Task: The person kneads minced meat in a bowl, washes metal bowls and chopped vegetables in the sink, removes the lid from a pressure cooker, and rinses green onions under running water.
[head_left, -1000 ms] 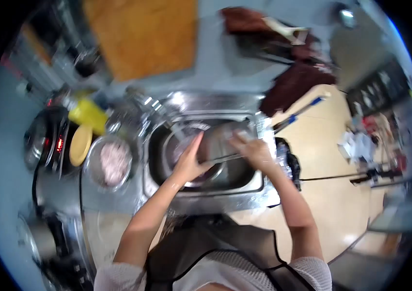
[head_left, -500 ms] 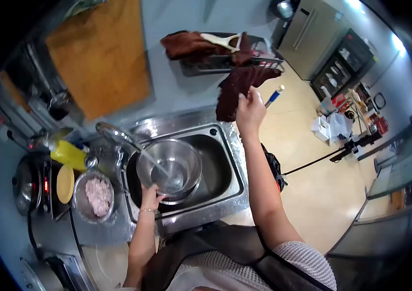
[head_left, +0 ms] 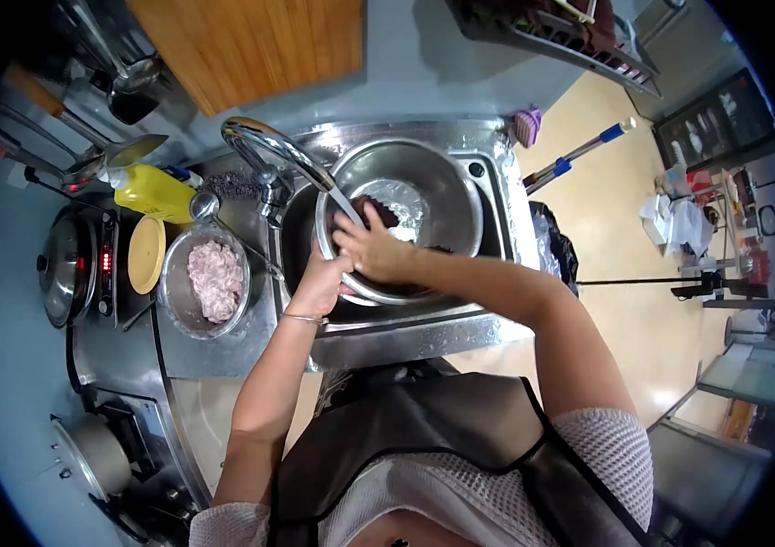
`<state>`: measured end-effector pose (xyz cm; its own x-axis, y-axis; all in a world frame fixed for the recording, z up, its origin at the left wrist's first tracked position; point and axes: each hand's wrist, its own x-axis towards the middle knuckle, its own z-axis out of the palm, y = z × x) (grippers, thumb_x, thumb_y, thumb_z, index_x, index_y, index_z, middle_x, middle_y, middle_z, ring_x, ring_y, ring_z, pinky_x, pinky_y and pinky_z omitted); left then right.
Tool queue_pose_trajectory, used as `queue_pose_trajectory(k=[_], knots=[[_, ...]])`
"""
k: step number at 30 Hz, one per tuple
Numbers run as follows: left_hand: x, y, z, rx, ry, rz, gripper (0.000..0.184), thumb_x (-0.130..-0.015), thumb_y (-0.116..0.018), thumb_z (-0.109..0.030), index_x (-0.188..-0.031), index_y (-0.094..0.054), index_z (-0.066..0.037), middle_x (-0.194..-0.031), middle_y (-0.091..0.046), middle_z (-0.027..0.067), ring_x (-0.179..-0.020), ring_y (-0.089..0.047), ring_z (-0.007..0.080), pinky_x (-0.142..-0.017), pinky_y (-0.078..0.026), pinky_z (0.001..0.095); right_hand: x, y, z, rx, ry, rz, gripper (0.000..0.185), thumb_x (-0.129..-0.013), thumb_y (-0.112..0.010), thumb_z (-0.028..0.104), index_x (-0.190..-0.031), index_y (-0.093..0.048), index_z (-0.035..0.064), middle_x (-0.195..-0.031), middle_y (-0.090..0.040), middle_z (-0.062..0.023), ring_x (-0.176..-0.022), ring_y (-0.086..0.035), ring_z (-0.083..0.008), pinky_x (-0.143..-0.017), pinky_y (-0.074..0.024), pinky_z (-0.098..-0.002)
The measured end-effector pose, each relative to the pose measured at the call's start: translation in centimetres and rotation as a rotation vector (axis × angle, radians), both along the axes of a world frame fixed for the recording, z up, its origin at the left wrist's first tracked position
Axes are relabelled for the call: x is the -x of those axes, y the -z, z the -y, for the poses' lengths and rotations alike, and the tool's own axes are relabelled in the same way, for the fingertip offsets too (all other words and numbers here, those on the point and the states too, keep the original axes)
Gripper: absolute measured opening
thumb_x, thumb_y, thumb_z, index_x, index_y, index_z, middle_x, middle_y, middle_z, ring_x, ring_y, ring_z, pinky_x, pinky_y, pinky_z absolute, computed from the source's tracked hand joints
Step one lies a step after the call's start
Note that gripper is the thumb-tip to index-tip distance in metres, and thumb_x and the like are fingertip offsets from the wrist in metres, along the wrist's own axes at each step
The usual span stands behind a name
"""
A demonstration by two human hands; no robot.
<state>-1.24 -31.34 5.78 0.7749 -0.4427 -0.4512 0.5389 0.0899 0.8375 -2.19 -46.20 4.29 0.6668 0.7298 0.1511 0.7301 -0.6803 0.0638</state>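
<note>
A large stainless steel basin rests over the sink, and water from the curved faucet runs down into it. My left hand grips the basin's near left rim. Inside the basin, my right hand presses a dark brown cloth near the stream, its fingers closed over the cloth and partly hiding it. Both hands are close together at the basin's left side.
Left of the sink stand a bowl of pale pink minced meat, a ladle, a yellow bottle and a lidded pot. A wooden board and a dish rack lie beyond. A blue-tipped pole stands at right.
My right hand has brought the brown cloth from beside the dish rack down into the basin. My left hand stays on the rim. The view has shifted, with the sink closer.
</note>
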Motion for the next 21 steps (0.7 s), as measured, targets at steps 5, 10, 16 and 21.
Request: queue_pose_trajectory(k=[5, 10, 16, 21], knots=[[0.4, 1.0, 0.1, -0.117, -0.095, 0.073, 0.061, -0.065, -0.042, 0.007, -0.123, -0.029, -0.007, -0.091, -0.05, 0.0082, -0.066, -0.057, 0.0155, -0.04, -0.048, 0.025, -5.7, 2.4, 4.8, 0.138, 0.408, 0.008, 0.031, -0.078, -0.045, 0.017, -0.107, -0.052, 0.0098, -0.114, -0.043, -0.0073, -0.115, -0.033, -0.0246, -0.083, -0.0309, -0.0553], [-0.2, 2.8, 0.8, -0.06, -0.28, 0.332, 0.056, -0.067, -0.041, 0.01, -0.122, -0.033, -0.002, -0.103, -0.05, 0.0055, -0.09, -0.049, 0.013, -0.077, -0.039, 0.0211, -0.2, 6.0, 2.1, 0.045, 0.953, -0.128, 0.042, -0.079, -0.045, 0.027, -0.119, -0.047, 0.0144, -0.13, -0.032, -0.0107, -0.12, -0.024, -0.0314, -0.087, -0.0252, -0.0559], [-1.2, 3.8, 1.7, -0.079, -0.103, 0.222, 0.052, -0.085, -0.043, -0.018, -0.132, -0.023, -0.006, -0.124, -0.041, 0.0088, -0.113, -0.038, 0.0167, -0.095, -0.029, 0.0271, -3.5, 6.4, -5.4, -2.219, 0.923, -1.015, 0.03, -0.081, -0.044, 0.017, -0.11, -0.045, 0.0088, -0.099, -0.049, -0.019, -0.087, -0.051, -0.0262, -0.069, -0.044, -0.037], [-3.0, 5.1, 2.0, -0.023, -0.277, 0.056, 0.053, -0.087, -0.044, -0.042, -0.124, -0.034, -0.006, -0.115, -0.047, 0.0072, -0.101, -0.046, 0.0158, -0.084, -0.039, 0.0261, -1.7, 3.1, -4.7, -1.924, 1.043, -1.016, 0.027, -0.074, -0.049, 0.005, -0.102, -0.049, 0.005, -0.078, -0.057, -0.0146, -0.076, -0.056, -0.0264, -0.06, -0.0459, -0.0349]])
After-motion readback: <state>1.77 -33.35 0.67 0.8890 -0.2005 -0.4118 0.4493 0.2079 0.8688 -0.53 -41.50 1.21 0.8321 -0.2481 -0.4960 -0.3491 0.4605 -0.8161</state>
